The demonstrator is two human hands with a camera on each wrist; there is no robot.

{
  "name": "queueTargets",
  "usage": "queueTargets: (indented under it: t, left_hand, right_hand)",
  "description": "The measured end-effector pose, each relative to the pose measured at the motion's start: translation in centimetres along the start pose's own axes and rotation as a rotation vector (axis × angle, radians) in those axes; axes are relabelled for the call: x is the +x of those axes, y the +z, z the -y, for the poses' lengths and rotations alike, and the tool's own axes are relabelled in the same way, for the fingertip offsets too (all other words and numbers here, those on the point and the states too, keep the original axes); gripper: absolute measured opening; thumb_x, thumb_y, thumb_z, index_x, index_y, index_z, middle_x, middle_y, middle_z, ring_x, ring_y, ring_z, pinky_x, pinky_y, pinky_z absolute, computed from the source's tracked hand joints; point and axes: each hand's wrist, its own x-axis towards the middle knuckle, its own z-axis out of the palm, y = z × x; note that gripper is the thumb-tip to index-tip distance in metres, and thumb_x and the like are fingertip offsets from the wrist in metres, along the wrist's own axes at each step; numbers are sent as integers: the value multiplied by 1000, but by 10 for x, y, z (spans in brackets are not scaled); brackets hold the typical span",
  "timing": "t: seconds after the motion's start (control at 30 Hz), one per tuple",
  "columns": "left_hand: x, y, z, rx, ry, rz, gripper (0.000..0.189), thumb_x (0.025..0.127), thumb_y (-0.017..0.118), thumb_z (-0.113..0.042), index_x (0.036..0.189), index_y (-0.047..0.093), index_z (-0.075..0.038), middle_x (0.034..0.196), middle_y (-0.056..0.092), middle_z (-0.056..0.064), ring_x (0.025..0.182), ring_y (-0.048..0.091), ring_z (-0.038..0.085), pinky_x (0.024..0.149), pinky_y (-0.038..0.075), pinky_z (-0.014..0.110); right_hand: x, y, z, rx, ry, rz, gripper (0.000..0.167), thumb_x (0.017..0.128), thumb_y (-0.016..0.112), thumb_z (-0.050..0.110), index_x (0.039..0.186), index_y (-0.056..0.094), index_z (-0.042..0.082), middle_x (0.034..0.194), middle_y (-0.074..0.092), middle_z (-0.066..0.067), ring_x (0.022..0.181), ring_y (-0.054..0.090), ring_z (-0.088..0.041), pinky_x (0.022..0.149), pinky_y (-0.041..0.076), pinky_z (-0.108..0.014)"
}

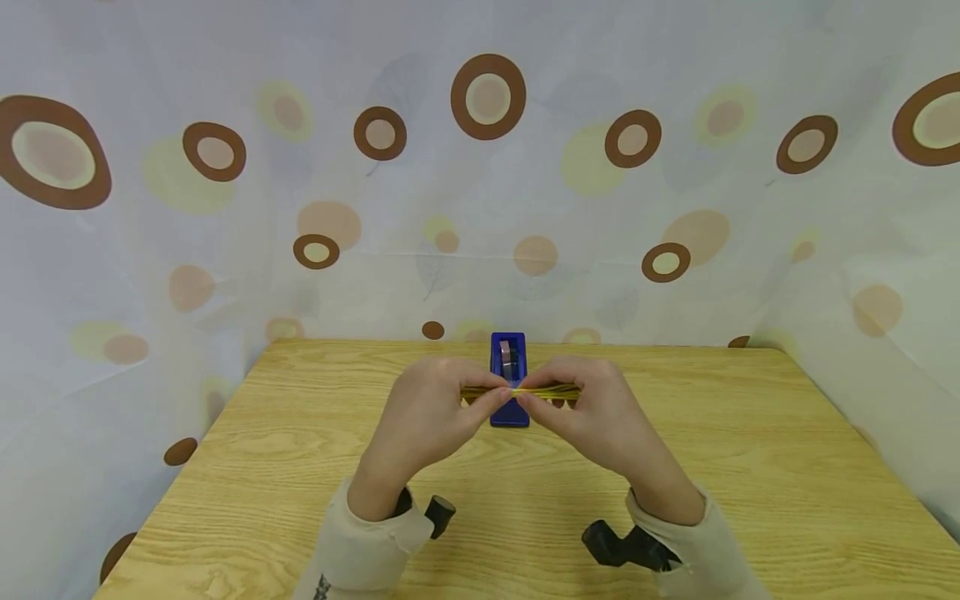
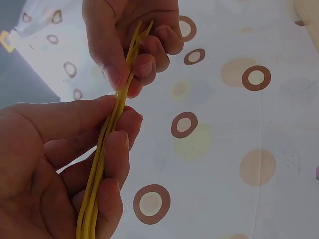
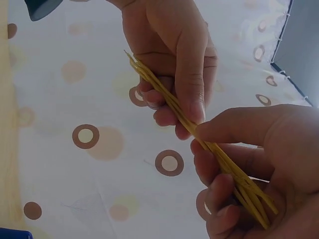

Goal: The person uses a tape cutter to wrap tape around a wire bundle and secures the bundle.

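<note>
A bundle of thin yellow strands [image 1: 555, 392] is held level between the two hands, above the table. My left hand [image 1: 427, 412] pinches it near the middle with thumb and index finger. From the other side, my right hand [image 1: 600, 412] pinches it right beside that spot, the thumbs almost touching. In the left wrist view the strands [image 2: 92, 199] run along the left hand's curled fingers, and their far ends spread apart. Looser ends of the strands [image 3: 254, 204] fan out over the right fingers in the right wrist view. A shiny patch shows where the fingertips meet; its nature is unclear.
Behind the hands, a blue tape dispenser [image 1: 510, 416] lies on the wooden table [image 1: 300, 467], partly hidden by them. Patterned cloth [image 1: 480, 200] hangs behind and at both sides. Black camera mounts [image 1: 630, 546] stick out at both sleeves.
</note>
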Motion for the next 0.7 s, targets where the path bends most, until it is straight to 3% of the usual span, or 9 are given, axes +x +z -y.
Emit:
queueTargets:
  t: [0.27,0.7]
  left_hand:
    - [0,2,1,34,32,-19,6,88,77,-23,89,82,-20,82,73,-10,55,50,-1,50,41,21]
    - [1,6,-1,88,94,-17,7,87,78,-24,88,82,-18,75,71,-8,52,47,-1,48,38,19]
  right_hand:
    - [0,-1,-2,22,19,49,7,93,72,20,88,78,20,86,70,11,76,63,-7,66,53,-31]
    - [-1,-5,0,-12,27,74,13,93,71,14,84,79,20,78,69,13,69,61,-6,65,52,-32]
